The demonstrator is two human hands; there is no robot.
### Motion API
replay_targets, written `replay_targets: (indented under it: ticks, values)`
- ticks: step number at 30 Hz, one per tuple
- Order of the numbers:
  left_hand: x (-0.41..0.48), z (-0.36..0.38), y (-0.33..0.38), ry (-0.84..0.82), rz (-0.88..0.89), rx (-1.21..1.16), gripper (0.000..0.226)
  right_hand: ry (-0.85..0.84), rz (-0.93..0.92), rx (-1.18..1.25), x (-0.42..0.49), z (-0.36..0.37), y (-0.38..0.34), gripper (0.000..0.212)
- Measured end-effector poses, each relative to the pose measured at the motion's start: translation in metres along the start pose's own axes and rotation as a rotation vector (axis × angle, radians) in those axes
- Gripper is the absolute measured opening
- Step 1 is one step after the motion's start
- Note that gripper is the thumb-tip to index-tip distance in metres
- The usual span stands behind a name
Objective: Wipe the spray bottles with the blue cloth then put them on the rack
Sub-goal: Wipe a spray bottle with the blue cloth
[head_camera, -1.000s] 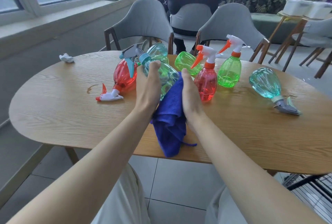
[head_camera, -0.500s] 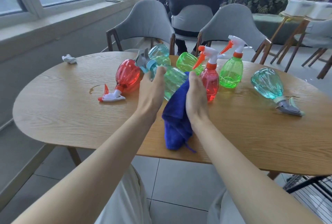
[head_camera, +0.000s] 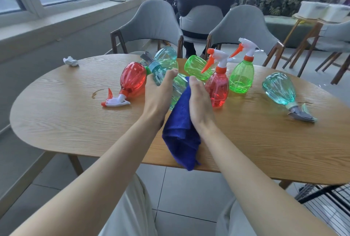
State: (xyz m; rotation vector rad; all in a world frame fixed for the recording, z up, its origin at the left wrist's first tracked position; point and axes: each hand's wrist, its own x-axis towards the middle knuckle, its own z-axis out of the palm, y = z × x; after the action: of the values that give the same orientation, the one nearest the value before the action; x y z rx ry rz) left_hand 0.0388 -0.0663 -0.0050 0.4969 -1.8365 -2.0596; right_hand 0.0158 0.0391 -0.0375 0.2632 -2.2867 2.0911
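At least seven translucent plastic spray bottles: two red, two green, three teal. One teal spray bottle [head_camera: 161, 76] is held above the oval wooden table [head_camera: 56, 114] – long axis slanted, nozzle far-left. Left hand [head_camera: 158, 95] curls round it; right hand [head_camera: 198, 101] clasps the single blue cloth [head_camera: 181, 131] against it.

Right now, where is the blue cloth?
Head view, centre: the blue cloth lies under the right hand, against the teal bottle the left hand holds; its lower end hangs over the table's near edge.
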Motion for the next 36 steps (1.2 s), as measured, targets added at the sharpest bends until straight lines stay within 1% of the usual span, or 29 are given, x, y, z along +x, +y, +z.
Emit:
replay_targets:
  ticks: [1,2,3,4,6,7,8,9,10,11,13,14,16,17,18,21,23,24,25,27,31,34,36]
  values:
    - [0.001,0.000,0.000,0.003,-0.016,-0.023,0.053,0.014,-0.135,-0.124,-0.004,0.001,-0.001,0.031]
    - [0.002,0.000,-0.001,0.010,-0.027,-0.040,0.044,0.018,-0.234,-0.186,-0.008,0.001,-0.003,0.031]
    - [0.002,0.000,-0.001,0.017,-0.023,-0.044,0.038,0.008,-0.280,-0.203,-0.008,0.001,-0.002,0.033]
    - [0.002,0.000,-0.001,0.016,-0.012,-0.034,0.036,-0.007,-0.266,-0.185,-0.006,-0.001,-0.001,0.034]
    - [0.001,-0.003,0.000,0.000,0.042,-0.006,0.038,-0.059,-0.093,-0.101,0.001,-0.004,-0.004,0.036]
    - [-0.001,-0.004,0.001,-0.011,0.073,0.021,0.046,-0.094,0.019,-0.030,0.006,-0.004,-0.006,0.037]
    - [-0.003,-0.006,0.003,-0.021,0.093,0.058,0.061,-0.113,0.106,0.019,0.011,-0.004,-0.005,0.036]
    - [-0.004,-0.008,0.005,-0.038,0.107,0.082,0.076,-0.116,0.137,0.040,0.014,-0.004,-0.004,0.034]
    - [-0.004,-0.011,0.006,-0.055,0.115,0.098,0.086,-0.101,0.116,0.017,0.015,-0.005,-0.004,0.034]
    - [-0.005,-0.013,0.007,-0.068,0.130,0.096,0.088,-0.048,0.047,-0.041,0.015,-0.006,-0.006,0.034]
    - [-0.002,-0.016,0.006,-0.089,0.141,0.092,0.081,0.108,-0.152,-0.135,0.011,-0.009,-0.011,0.029]
    - [-0.002,-0.017,0.005,-0.095,0.127,0.084,0.078,0.157,-0.243,-0.117,0.009,-0.010,-0.015,0.025]
    - [0.002,-0.017,0.001,-0.122,0.093,0.044,0.060,0.144,-0.350,-0.081,0.007,-0.009,-0.024,0.019]
    - [0.002,-0.017,0.000,-0.135,0.074,0.021,0.049,0.110,-0.367,-0.096,0.008,-0.008,-0.025,0.018]
    - [0.005,-0.018,-0.001,-0.147,0.057,0.013,0.044,0.075,-0.370,-0.130,0.008,-0.006,-0.026,0.019]
    - [0.007,-0.021,0.000,-0.234,0.037,-0.009,0.043,0.003,-0.294,-0.185,0.018,-0.008,-0.022,0.031]
    - [0.006,-0.024,0.001,-0.310,0.040,-0.027,0.024,-0.024,-0.197,-0.176,0.023,-0.009,-0.019,0.040]
    - [0.006,-0.026,0.001,-0.343,0.047,-0.008,0.015,-0.032,-0.147,-0.161,0.025,-0.010,-0.016,0.038]
    - [0.005,-0.027,0.001,-0.368,0.056,0.016,0.011,-0.034,-0.094,-0.137,0.027,-0.012,-0.014,0.031]
    - [0.004,-0.028,0.000,-0.404,0.073,0.054,0.011,-0.021,-0.036,-0.112,0.026,-0.017,-0.014,0.018]
    - [0.004,-0.025,0.001,-0.430,0.048,0.050,0.012,-0.004,-0.019,-0.123,0.021,-0.019,-0.019,0.030]
    - [0.004,-0.019,0.006,-0.398,0.042,0.053,0.016,-0.027,0.086,0.044,0.013,-0.013,-0.024,0.026]
    - [0.006,-0.016,0.007,-0.348,0.064,0.068,0.021,-0.039,0.091,0.064,0.010,-0.012,-0.026,0.031]
